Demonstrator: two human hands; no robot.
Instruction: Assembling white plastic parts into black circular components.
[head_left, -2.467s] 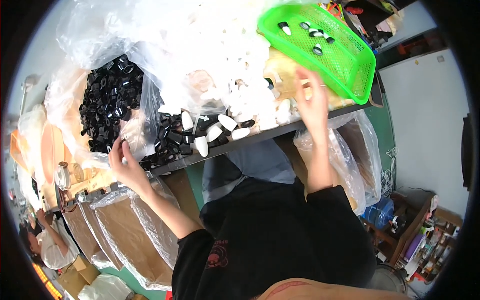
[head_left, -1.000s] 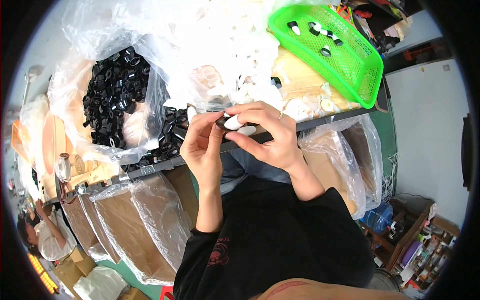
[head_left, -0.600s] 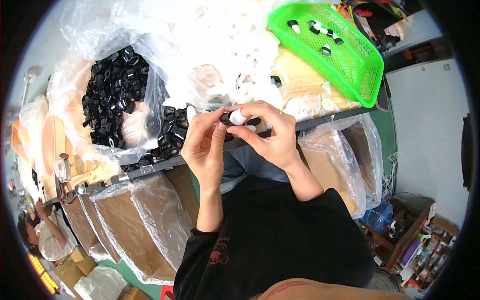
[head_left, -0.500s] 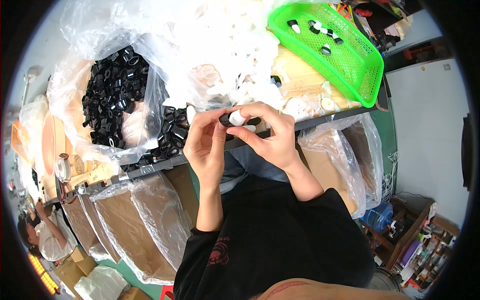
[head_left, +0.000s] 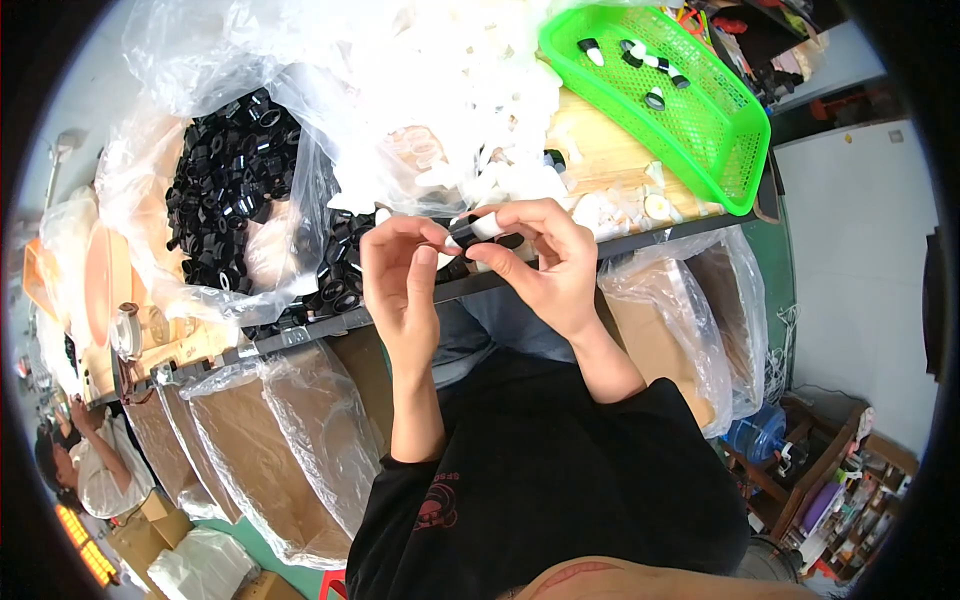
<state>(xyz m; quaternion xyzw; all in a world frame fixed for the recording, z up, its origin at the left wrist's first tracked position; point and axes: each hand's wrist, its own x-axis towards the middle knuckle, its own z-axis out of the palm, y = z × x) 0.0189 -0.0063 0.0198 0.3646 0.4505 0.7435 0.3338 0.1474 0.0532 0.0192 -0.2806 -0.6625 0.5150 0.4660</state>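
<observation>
Above the table's front edge, my right hand pinches a small black-and-white cap between thumb and fingers. The cap has a black collar, and its white part points toward the right hand. My left hand is at the cap's left end, its thumb apart from the forefinger. Its fingertips are close to the collar; whether they touch it I cannot tell. Black collars fill a clear plastic bag to the left, and more lie loose beside it. White pieces are heaped beyond my hands, partly washed out by glare.
A green basket at the far right holds several black-and-white caps. Plastic-lined cardboard boxes stand below the table edge on both sides. A person sits at the far left. A blue water bottle is at lower right.
My left thumb and fingers have loosened and drawn slightly left from the cap. More of the black collar shows now, still in my right hand's pinch.
</observation>
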